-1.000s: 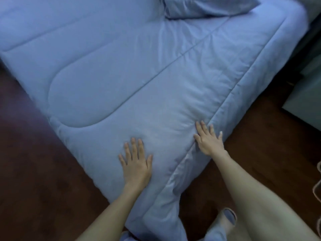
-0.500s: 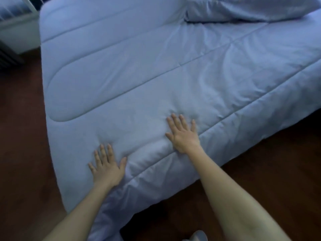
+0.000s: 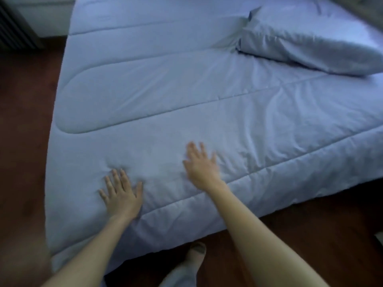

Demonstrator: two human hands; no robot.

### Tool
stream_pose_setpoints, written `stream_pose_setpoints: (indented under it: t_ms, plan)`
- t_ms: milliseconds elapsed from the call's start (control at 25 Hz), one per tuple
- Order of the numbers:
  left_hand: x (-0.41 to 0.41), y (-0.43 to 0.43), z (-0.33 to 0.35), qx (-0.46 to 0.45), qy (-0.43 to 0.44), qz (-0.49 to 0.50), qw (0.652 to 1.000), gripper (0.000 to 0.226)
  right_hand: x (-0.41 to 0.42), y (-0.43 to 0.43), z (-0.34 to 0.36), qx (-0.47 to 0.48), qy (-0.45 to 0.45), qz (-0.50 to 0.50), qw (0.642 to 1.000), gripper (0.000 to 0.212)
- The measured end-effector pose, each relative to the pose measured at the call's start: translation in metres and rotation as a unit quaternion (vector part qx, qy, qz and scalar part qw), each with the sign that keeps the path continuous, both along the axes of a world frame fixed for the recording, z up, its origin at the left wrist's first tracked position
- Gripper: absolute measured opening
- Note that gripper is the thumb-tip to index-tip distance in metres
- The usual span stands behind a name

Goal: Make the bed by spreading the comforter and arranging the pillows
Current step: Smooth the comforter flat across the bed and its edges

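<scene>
This is a bedroom in a home. A big bed (image 3: 286,11) fills most of the frame, with a soft blue comforter (image 3: 186,100) and a pillow (image 3: 300,44) at the upper right. Dark wood floor (image 3: 20,141) shows at the left and bottom.

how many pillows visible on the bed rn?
1. The pillow lies at the upper right of the view, toward the far side of the bed. Others may be hidden past the frame's right edge.

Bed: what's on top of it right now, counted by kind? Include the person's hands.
comforter: 1
pillow: 1
hands: 2, the left hand and the right hand, both laid flat
Total: 4
</scene>
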State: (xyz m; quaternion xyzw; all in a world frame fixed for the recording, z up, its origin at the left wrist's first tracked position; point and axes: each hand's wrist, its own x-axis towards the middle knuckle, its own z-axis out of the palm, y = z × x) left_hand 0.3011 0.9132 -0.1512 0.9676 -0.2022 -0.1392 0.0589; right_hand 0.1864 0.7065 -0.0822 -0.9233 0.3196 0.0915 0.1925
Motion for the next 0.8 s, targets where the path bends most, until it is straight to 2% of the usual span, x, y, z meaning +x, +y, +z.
stream_pose_setpoints:
  t_ms: [40,120,200,280,440,600,680,800]
  plan:
    - [-0.001,-0.008,-0.001,-0.021,-0.01,0.001,1.0,0.078,0.026,0.011,0.002,0.027,0.009,0.066,0.997,0.058]
    - [0.002,-0.029,-0.007,-0.048,-0.035,0.001,0.998,0.081,0.057,0.007,-0.009,0.049,0.025,0.125,0.991,0.058]
    - [0.008,-0.056,-0.01,-0.064,-0.053,0.02,0.996,0.079,0.055,-0.031,-0.031,0.034,0.033,0.121,0.991,0.06]
    - [0.009,-0.086,-0.011,-0.073,-0.067,0.023,0.995,0.075,0.031,-0.09,-0.049,-0.03,0.024,0.099,0.994,0.065]
    - [-0.013,-0.164,-0.011,-0.077,-0.077,-0.054,0.993,0.067,-0.056,-0.224,-0.054,-0.071,0.056,-0.077,0.993,0.059]
    - [-0.063,-0.241,-0.003,-0.079,-0.044,-0.16,0.983,0.067,-0.144,-0.308,-0.044,-0.05,0.105,-0.2,0.973,0.06]
    - [-0.086,-0.272,0.005,-0.097,-0.042,-0.215,0.971,0.069,-0.157,-0.332,-0.04,-0.024,0.122,-0.281,0.952,0.061]
    - [-0.109,-0.336,0.022,-0.123,-0.041,-0.331,0.935,0.066,-0.14,-0.361,-0.027,-0.017,0.09,-0.407,0.909,0.059]
